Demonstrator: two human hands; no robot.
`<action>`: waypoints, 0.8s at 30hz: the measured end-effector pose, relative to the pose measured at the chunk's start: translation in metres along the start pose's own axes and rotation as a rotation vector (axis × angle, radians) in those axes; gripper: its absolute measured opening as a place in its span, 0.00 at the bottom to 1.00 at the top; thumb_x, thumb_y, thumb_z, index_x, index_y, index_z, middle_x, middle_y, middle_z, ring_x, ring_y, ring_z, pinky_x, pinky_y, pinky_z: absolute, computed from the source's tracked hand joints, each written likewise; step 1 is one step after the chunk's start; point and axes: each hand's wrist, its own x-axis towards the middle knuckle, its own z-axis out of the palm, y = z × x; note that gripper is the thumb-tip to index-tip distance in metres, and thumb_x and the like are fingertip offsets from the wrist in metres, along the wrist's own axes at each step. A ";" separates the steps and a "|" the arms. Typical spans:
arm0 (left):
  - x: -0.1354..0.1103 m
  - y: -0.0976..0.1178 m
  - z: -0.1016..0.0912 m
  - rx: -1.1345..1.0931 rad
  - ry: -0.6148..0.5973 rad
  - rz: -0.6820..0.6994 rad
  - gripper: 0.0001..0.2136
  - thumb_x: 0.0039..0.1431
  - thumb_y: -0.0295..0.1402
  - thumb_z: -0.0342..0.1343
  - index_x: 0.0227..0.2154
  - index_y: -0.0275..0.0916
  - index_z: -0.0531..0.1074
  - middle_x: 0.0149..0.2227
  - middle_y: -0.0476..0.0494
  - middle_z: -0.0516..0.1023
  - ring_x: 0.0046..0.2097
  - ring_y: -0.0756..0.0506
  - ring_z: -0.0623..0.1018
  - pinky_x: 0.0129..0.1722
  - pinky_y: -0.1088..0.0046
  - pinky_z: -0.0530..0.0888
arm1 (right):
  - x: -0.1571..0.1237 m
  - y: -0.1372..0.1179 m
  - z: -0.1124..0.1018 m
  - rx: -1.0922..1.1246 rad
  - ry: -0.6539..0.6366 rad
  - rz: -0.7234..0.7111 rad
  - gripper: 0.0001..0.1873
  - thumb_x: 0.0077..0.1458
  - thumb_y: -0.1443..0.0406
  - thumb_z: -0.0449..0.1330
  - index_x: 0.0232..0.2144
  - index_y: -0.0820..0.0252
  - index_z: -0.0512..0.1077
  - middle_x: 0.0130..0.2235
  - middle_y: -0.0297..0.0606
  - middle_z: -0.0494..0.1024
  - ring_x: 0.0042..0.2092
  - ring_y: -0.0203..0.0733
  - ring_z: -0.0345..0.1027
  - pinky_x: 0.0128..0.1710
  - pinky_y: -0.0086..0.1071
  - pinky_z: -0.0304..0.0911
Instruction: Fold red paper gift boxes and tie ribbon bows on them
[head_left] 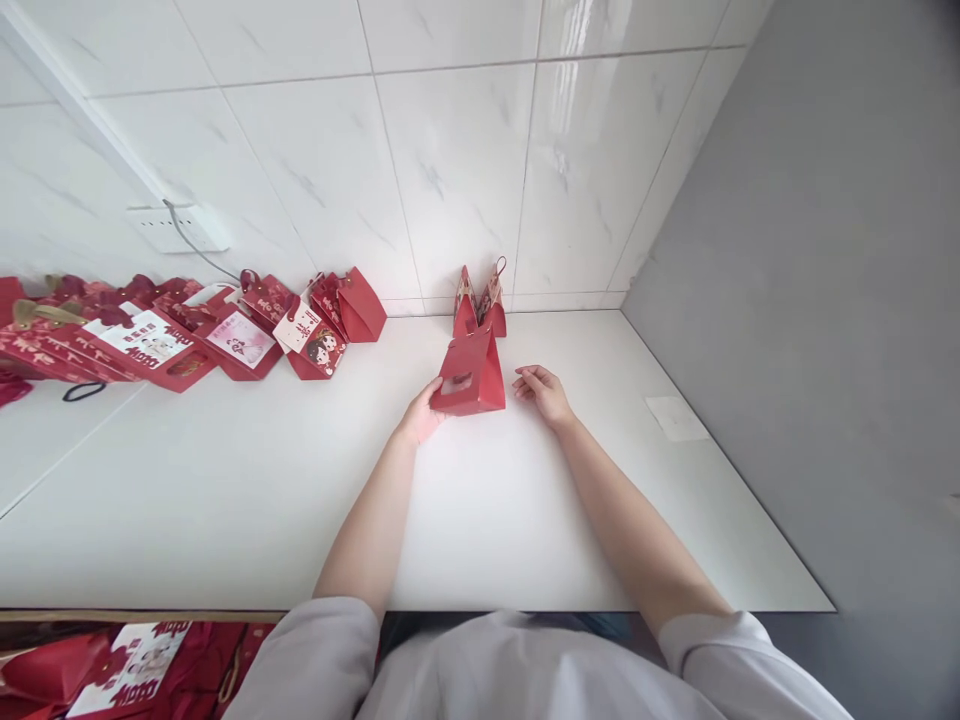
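Observation:
A small red paper gift bag [471, 378] with a window cut in its front stands upright on the white table [225, 490]. My left hand [424, 412] holds its left side, fingers curled against it. My right hand [544, 393] rests on the table just right of the bag, not touching it, fingers loosely apart and holding nothing. Two more finished red bags [480, 300] stand behind it against the tiled wall.
A heap of flat red bags and printed cards [172, 335] lies along the wall at the left. A grey wall [825, 300] bounds the table on the right. More red bags [112, 670] sit below the table's front edge at the lower left.

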 end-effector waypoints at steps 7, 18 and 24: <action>-0.003 -0.010 -0.001 0.072 0.065 0.291 0.23 0.57 0.42 0.59 0.54 0.39 0.70 0.57 0.40 0.72 0.61 0.40 0.68 0.59 0.63 0.66 | -0.029 -0.016 0.008 -0.207 -0.158 -0.095 0.20 0.58 0.50 0.54 0.43 0.58 0.72 0.47 0.40 0.76 0.44 0.41 0.69 0.44 0.34 0.64; 0.010 -0.023 -0.014 0.088 0.297 0.274 0.15 0.45 0.35 0.69 0.36 0.35 0.79 0.40 0.40 0.82 0.47 0.43 0.78 0.54 0.67 0.67 | -0.019 -0.002 0.011 -0.432 -0.119 -0.109 0.15 0.57 0.54 0.55 0.41 0.54 0.74 0.41 0.37 0.78 0.39 0.42 0.70 0.43 0.37 0.64; 0.016 -0.017 -0.024 -0.194 0.403 0.228 0.09 0.54 0.34 0.63 0.36 0.36 0.77 0.41 0.43 0.81 0.42 0.49 0.80 0.45 0.73 0.74 | -0.022 -0.002 0.009 -0.402 -0.102 -0.072 0.21 0.63 0.50 0.46 0.44 0.54 0.71 0.45 0.38 0.77 0.40 0.41 0.71 0.44 0.36 0.65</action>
